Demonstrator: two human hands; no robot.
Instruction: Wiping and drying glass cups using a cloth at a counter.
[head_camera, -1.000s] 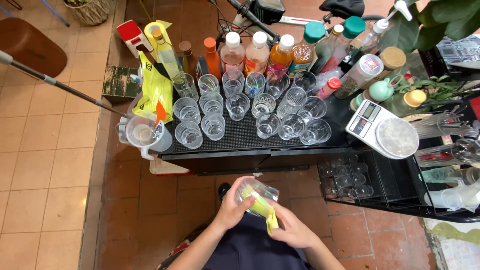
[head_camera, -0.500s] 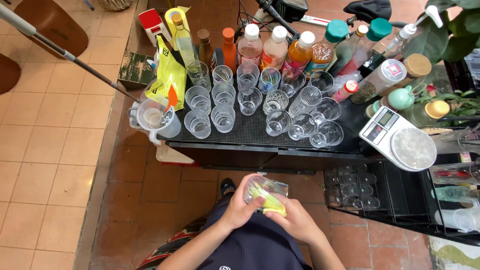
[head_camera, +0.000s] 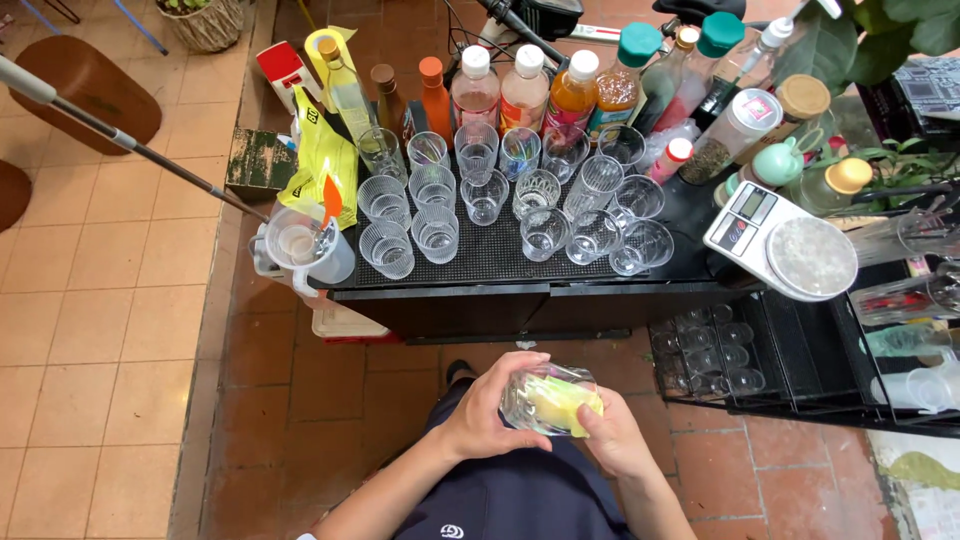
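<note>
Below the worktop's (head_camera: 520, 262) front edge, over the person's lap, the left hand (head_camera: 487, 408) wraps a clear glass (head_camera: 545, 398) from the side, fingers curled around its wall and thumb over the top, so the glass lies tilted almost on its side with its mouth towards the right. The right hand (head_camera: 612, 440) meets that mouth, fingers pinched on a yellow cloth (head_camera: 562, 402) stuffed inside the glass; the sideways hold seems meant to let the cloth reach the inner wall.

On the worktop, empty glasses (head_camera: 500, 195) stand upright in loose rows across the middle of a dark ribbed mat, close together but mostly apart, mouths up. Bottles (head_camera: 525, 85) line the back edge behind them, tall things kept out of the way of the reach. A jug (head_camera: 300, 248) sits at the front left corner, half off the edge, with a yellow bag (head_camera: 322, 160) just behind it. A scale (head_camera: 785, 240) rests at the right end, and a black rack (head_camera: 735, 350) of small glasses stands lower, beside the worktop's right side.
</note>
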